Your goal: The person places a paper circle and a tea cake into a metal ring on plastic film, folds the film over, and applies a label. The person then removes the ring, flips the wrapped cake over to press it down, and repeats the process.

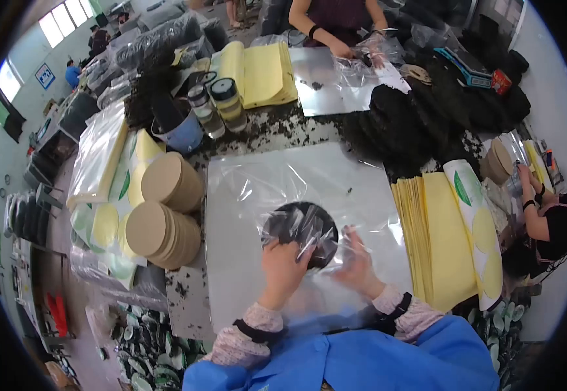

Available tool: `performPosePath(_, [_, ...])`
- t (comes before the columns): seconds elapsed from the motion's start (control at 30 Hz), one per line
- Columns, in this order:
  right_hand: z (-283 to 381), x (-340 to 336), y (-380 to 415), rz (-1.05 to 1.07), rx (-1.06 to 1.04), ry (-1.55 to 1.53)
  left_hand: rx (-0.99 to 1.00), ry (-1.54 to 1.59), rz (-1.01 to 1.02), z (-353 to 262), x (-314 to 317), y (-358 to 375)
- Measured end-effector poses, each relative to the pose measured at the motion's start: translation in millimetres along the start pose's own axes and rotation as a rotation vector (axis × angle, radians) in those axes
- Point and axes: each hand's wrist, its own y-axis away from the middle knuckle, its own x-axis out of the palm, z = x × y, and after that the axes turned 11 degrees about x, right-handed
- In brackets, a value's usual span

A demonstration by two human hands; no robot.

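Head view. A dark round disc [302, 225] lies beneath crinkled clear film [283, 179] near the middle of a pale flat sheet [234, 287] on the worktop [189, 296]. The left hand [283, 267] rests on the disc's near left edge, thumb and fingers apart; whether they pinch the film cannot be told. The right hand [360, 267] is open, fingers spread, just beside the disc's right edge. This two-sided placing probably steadies the disc and tautens its covering. The tan round stacks [161, 231] to the left and the yellow paper stack [446, 251] to the right flank the sheet, presumably for easy reach.

Edges and room: these stacks bound sideways movement, and the blue garment [342, 362] closes the near side. The widest stretch of sheet lies beyond the disc, up to the far edge, past which stand lidded jars [229, 107] and dark heaps [407, 127].
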Motion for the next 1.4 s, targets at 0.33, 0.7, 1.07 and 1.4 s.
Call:
performPosePath(0.33, [107, 32, -79, -0.278, -0.414, 0.226, 0.068, 0.244, -0.397, 26, -4, 21])
performPosePath(0.7, [73, 19, -111, -0.515, 0.316, -0.72, 0.121, 0.258, -0.175, 13, 5, -8])
performPosePath(1.07, [118, -9, -23, -0.092, -0.312, 0.388, 0.204, 0.031, -0.162, -8, -2, -10])
performPosePath(1.4, [74, -96, -40, -0.255, -0.239, 0.358, 0.221, -0.017, 0.347, -22, -10, -14])
